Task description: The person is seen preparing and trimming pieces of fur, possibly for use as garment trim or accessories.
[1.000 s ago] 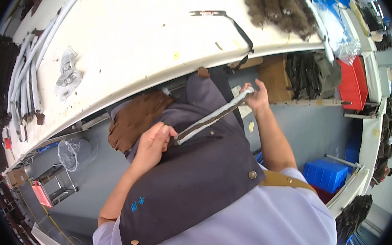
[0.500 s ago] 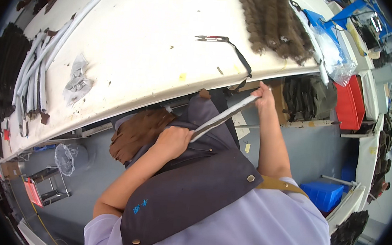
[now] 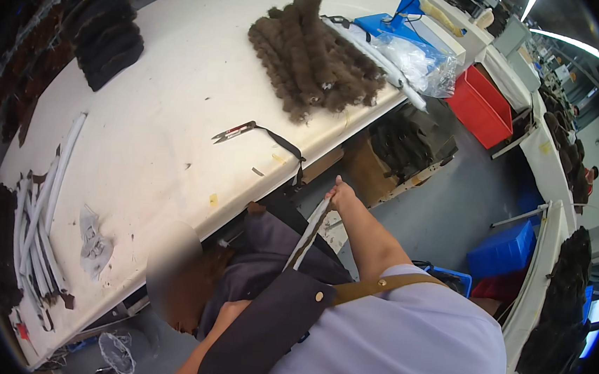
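My right hand (image 3: pixel 340 194) is closed on the upper end of a long narrow strip (image 3: pixel 307 238), white with a dark brown band along it. From there the strip slants down in front of the table edge and passes behind the dark apron flap (image 3: pixel 267 325). My left hand (image 3: pixel 233 311) is beside that flap, mostly covered by it, so its fingers and the strip's lower end are hidden. Dark grey cloth (image 3: pixel 259 247) lies over my lap, with brown pieces (image 3: pixel 217 261) at its left, partly blurred.
On the white table (image 3: pixel 162 148) lie thread snips (image 3: pixel 235 133) on a black strap, brown fur strips (image 3: pixel 316 62), white rolled strips (image 3: pixel 46 230) and a crumpled clear scrap (image 3: pixel 94 245). A red crate (image 3: pixel 482 106) and a blue bin (image 3: pixel 502 251) stand at the right.
My view has swung to the right, so the table things appear shifted left. The strip now slopes more steeply, and the apron flap covers most of my left hand. My right hand still grips the strip.
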Motion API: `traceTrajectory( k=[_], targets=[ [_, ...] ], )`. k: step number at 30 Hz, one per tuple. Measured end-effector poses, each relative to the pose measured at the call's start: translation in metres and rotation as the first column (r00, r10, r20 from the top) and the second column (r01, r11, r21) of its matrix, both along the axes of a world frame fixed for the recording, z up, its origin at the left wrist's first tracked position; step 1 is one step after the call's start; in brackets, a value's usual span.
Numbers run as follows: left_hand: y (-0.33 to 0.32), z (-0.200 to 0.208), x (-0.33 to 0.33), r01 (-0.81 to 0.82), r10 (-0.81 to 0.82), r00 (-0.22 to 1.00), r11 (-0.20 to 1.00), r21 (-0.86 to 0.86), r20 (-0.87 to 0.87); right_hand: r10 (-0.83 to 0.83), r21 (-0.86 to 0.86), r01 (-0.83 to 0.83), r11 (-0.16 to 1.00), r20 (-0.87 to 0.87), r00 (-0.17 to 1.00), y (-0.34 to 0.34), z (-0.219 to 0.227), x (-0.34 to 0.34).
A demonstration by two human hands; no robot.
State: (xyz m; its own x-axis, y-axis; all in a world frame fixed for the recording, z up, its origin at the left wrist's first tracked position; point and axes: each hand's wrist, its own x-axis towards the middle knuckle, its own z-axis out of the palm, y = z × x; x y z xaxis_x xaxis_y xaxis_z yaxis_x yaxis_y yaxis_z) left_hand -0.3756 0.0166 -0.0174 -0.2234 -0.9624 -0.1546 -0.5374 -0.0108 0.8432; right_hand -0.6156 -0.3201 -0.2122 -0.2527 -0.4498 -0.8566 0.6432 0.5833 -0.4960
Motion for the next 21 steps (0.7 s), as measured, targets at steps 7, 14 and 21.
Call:
traceTrajectory(
  k=[7,14,21],
  targets=[
    [-0.027,0.009,-0.015,-0.103,0.151,0.963,0.971,0.214,-0.222,0.034,-0.109,0.001,0.994,0.318,0.947,0.006,-0.011,-0.013],
    [-0.049,-0.026,-0.024,0.013,-0.018,0.985,1.000,-0.027,-0.171,0.381,-0.159,-0.352,0.923,0.518,0.766,0.044,-0.006,0.006],
    [-0.040,0.000,-0.003,-0.059,0.064,0.970,0.998,0.028,-0.236,-0.028,0.049,0.033,0.998,-0.098,0.995,0.002,-0.023,0.029]
  ],
)
